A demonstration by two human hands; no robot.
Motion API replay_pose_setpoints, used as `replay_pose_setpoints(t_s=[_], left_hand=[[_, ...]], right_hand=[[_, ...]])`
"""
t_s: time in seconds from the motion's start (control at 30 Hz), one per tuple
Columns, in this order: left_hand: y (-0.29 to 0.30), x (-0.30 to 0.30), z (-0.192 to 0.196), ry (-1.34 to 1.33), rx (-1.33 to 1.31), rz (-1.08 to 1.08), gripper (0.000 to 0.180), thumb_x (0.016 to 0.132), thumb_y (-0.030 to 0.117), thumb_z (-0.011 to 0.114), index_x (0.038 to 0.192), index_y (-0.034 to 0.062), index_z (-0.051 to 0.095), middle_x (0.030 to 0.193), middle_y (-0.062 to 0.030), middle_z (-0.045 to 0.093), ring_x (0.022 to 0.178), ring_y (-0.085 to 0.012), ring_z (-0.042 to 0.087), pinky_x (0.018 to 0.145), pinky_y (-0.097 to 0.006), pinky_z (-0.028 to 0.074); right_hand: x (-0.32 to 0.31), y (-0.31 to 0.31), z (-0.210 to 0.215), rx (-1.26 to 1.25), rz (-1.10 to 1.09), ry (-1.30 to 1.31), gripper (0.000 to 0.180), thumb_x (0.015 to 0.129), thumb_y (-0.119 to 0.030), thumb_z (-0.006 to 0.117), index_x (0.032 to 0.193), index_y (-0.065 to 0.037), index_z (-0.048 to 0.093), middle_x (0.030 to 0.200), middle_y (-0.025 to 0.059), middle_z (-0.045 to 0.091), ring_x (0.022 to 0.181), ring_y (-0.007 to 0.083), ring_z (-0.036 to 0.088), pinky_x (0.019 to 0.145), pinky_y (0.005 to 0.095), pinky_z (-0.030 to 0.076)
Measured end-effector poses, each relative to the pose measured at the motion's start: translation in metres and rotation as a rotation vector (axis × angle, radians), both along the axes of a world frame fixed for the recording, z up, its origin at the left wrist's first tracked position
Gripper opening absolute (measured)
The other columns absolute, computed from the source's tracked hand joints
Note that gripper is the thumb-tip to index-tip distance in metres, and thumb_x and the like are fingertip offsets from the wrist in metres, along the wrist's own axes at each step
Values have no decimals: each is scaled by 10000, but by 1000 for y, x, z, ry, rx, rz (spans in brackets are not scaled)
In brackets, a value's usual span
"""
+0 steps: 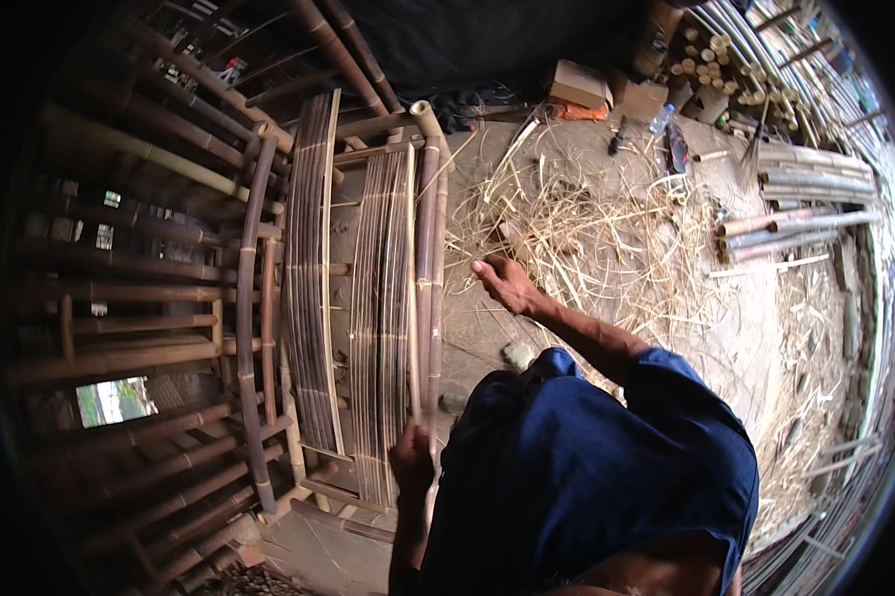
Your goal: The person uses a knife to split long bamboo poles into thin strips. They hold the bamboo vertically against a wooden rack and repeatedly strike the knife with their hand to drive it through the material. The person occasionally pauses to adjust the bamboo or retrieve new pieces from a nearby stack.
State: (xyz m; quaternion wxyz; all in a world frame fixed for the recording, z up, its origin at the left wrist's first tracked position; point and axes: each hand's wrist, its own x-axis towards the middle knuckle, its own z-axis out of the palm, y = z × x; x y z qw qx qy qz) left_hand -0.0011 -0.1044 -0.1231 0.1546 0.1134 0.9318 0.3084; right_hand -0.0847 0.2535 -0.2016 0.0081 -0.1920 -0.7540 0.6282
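Two panels of long split-bamboo slats lie side by side on a bamboo frame: the left slat panel [311,278] and the right slat panel [378,318]. A pale bamboo strip [412,248] edges the right panel. My left hand [413,459] is at the strip's near end, its fingers closed; the grip itself is dark and partly hidden. My right hand [507,285] is raised over the floor to the right of the frame, with fingers curled and thumb extended. Whatever it pinches, if anything, is too small to make out. A brown bamboo pole [430,228] runs beside the panel.
Bamboo shavings [606,233] litter the floor on the right. Large bamboo racks [149,298] stand at the left. Toward the back are a cardboard box [580,84], a plastic bottle [662,119] and stacked bamboo poles [706,65]. Cut poles [800,226] lie at the right.
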Motion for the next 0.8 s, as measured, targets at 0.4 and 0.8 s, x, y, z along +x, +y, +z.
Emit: replay_pose_setpoints(t_s=[0.4,0.8], left_hand=[[-129,-106,291,1586,-173,830,294,1005,265,532,956,13,676,798,-58,674,667,-151,634,627,-288,535],[-307,-70,12,697,803,1134,199,769,-13,640,963,5,681,910,-57,689,806,-157,659,696,-265,542]], right_hand=[[79,-90,-43,-500,-64,-458,370,873,-343,691,806,19,648,572,45,535,503,147,538,443,302,439],[-86,-135,-68,-722,-198,111,313,988,-413,521,841,-142,570,597,-38,444,476,83,398,441,243,346]])
